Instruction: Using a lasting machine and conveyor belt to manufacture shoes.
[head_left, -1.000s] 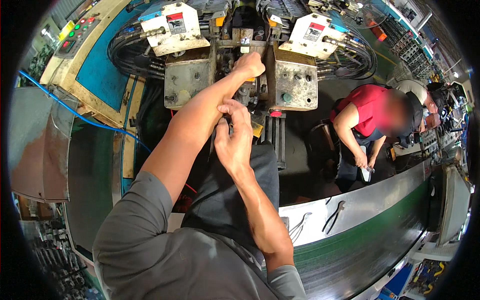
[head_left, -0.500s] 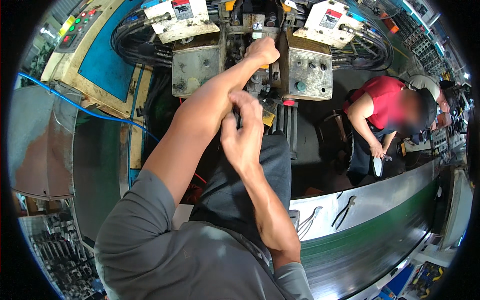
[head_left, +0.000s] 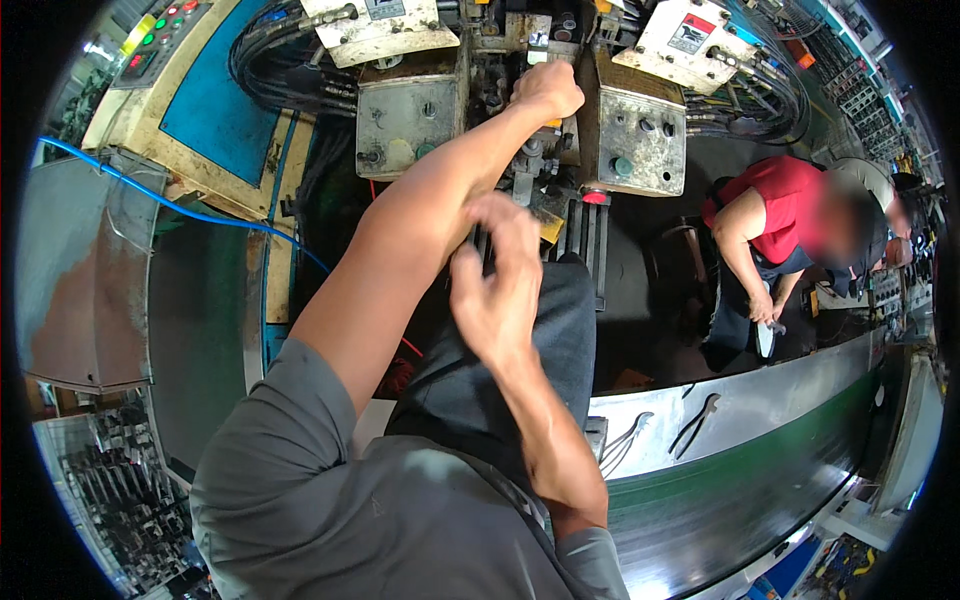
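Observation:
My left arm stretches forward to the middle of a machine, between its two grimy metal boxes. There my left hand is closed in a fist; anything inside the fingers is hidden. My right hand is raised over my lap, close against the underside of my left forearm. Its thumb and fingers are apart and loosely curled, smeared by motion, with nothing visible between them. Beyond the left fist is a small pale metal block on the machine. A red push button sits below the right box.
Right of me runs a green conveyor belt with a metal edge, on which pliers and another plier-like tool lie. A co-worker in red bends over a tool. At left are a blue hose and a control panel.
The view has shifted slightly, so the machine sits a little higher and further right. My left fist stays at the machine; my right hand stays beside the left forearm, its fingers moving slightly.

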